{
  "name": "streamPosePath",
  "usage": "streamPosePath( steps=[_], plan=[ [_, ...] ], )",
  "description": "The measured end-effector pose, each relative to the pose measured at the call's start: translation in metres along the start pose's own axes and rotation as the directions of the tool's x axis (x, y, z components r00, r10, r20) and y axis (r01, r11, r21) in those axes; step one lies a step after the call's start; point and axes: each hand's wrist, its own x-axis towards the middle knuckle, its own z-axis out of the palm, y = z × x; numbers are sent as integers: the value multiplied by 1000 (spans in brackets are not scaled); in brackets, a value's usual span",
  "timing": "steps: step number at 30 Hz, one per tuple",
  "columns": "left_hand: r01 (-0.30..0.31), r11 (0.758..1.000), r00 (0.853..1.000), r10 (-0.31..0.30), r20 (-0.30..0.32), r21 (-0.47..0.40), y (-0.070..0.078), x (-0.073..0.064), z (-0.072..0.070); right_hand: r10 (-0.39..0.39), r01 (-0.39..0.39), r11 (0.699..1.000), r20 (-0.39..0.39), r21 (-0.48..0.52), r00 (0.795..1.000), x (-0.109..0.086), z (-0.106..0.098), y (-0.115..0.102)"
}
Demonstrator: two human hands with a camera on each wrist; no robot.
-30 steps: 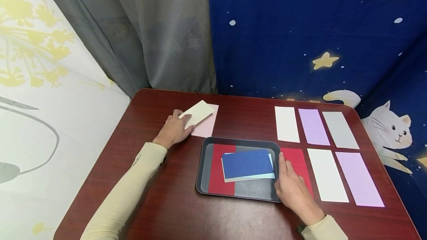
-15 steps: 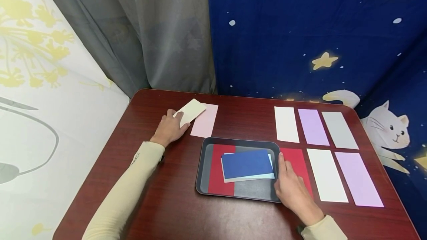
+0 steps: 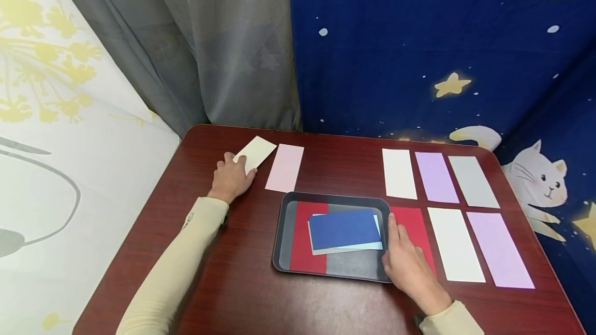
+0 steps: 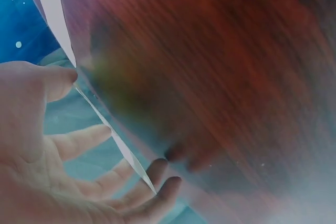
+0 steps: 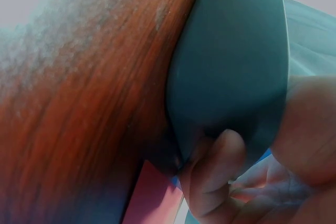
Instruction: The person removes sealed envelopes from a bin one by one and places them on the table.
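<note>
My left hand [image 3: 232, 177] holds a cream paper card [image 3: 257, 152] at its near end, low over the back left of the table. In the left wrist view, thumb and fingers spread across the end of the cream card [image 4: 126, 153], seen nearly edge-on. Beside it on the right lies a pink card [image 3: 285, 168]. My right hand [image 3: 410, 262] grips the right end of a dark grey tray [image 3: 335, 198]; the right wrist view shows fingers against the tray's wall [image 5: 231, 51]. Inside the tray, a blue card [image 3: 345, 229] tops white and pale blue ones, beside a red strip [image 3: 302, 262].
Right of the tray, a red card [image 3: 412, 226] is partly behind my right hand. White cards [image 3: 399, 173], lilac cards [image 3: 437, 177] and a grey card [image 3: 474, 181] lie in two rows on the brown table [image 3: 261, 304]. Curtains [image 3: 247, 40] hang behind the table.
My left hand has moved left with the cream card, which overlapped the pink card before and now stands apart from it. The right hand and the tray have stayed in place.
</note>
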Motion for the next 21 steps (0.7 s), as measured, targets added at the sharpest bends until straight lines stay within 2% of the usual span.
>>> streamPosePath(
  steps=[15, 21],
  plan=[
    [117, 992, 993, -117, -6, 37, 9, 4, 6, 9, -9, 1000, 8, 4, 1000, 0, -1, 0],
    [116, 991, 993, -116, -10, 63, 12, 5, 7, -3, 3, 1000, -6, 4, 1000, 0, 0, 1]
  ],
)
